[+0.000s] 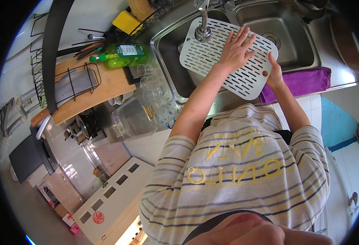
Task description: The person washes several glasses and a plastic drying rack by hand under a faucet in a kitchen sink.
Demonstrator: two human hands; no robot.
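A pale slotted drain board (198, 58) lies tilted across the double stainless steel sink (167, 61), partly over both basins. My left hand (237, 52) rests flat on its top face with the fingers spread. At the board's right edge, my right hand (274, 73) grips the rim near a round hole, the thumb on top and the other fingers mostly hidden beneath. The faucet head (203, 33) hangs over the board's upper left part; no water is visible coming out. A folded purple cloth (308, 81) lies on the counter's front edge, beside and partly behind my right hand.
Left of the sink stand a green dish soap bottle (127, 55), several drinking glasses (152, 93) and a clear plastic container (133, 118). Farther left are a wooden board (112, 81) and a knife (43, 122). A yellow sponge (127, 23) sits behind, and a large pot (345, 43) stands at right.
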